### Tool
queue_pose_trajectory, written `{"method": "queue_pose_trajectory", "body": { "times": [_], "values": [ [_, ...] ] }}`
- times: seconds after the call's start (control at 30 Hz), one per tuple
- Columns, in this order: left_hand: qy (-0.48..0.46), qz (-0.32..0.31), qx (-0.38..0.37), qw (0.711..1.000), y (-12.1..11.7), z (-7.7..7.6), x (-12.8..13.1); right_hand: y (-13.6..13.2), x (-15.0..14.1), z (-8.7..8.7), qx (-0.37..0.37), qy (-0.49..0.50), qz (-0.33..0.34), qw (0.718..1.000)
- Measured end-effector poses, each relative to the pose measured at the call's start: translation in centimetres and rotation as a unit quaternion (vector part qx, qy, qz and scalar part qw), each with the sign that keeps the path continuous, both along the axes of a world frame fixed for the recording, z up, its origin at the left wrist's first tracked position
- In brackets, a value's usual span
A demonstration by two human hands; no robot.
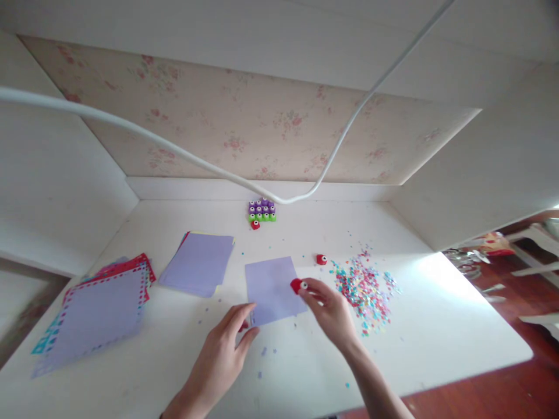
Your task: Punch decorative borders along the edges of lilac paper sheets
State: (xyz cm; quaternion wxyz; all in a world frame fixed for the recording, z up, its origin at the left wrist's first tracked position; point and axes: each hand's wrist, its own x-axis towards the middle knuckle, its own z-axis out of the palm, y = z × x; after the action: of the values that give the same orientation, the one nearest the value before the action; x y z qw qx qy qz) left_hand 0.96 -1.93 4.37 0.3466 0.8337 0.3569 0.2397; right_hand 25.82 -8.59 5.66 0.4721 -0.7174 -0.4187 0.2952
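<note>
A single lilac paper sheet (271, 286) lies on the white desk (437, 326). My left hand (222, 355) pinches its near left corner; something small and red shows under the thumb. My right hand (329, 311) holds a small red paper punch (299, 285) at the sheet's right edge, fingers closed round it. Another red punch (321, 259) sits on the desk just beyond.
A heap of coloured paper confetti (364, 288) lies right of my right hand. A stack of lilac sheets (197, 263) and a stack of punched-border sheets (98, 311) lie at left. Purple, green and red punches (261, 212) cluster at the back. A white cable (209, 166) hangs overhead.
</note>
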Motion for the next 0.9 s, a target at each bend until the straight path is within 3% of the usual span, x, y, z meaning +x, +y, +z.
{"method": "queue_pose_trajectory", "body": {
  "times": [0.1,0.2,0.33,0.5,0.9],
  "values": [
    [0.005,-0.003,-0.021,1.0,-0.3,-0.9,-0.9,0.5,5.1,-0.3,-0.044,-0.064,-0.151,0.986],
    [0.002,0.0,-0.038,0.999,-0.5,-2.1,-1.7,1.0,8.8,-0.4,-0.104,-0.153,-0.194,0.963],
    [-0.006,0.014,-0.026,1.0,-0.7,-3.1,-2.1,1.5,10.7,-0.8,-0.145,-0.192,-0.177,0.954],
    [-0.01,0.016,-0.012,1.0,-0.6,-3.3,-2.0,2.0,10.9,-1.3,-0.177,-0.207,-0.138,0.952],
    [-0.01,0.015,0.015,1.0,-0.6,-3.5,-2.0,2.5,10.9,-1.1,-0.179,-0.237,-0.111,0.949]
  ]
}}
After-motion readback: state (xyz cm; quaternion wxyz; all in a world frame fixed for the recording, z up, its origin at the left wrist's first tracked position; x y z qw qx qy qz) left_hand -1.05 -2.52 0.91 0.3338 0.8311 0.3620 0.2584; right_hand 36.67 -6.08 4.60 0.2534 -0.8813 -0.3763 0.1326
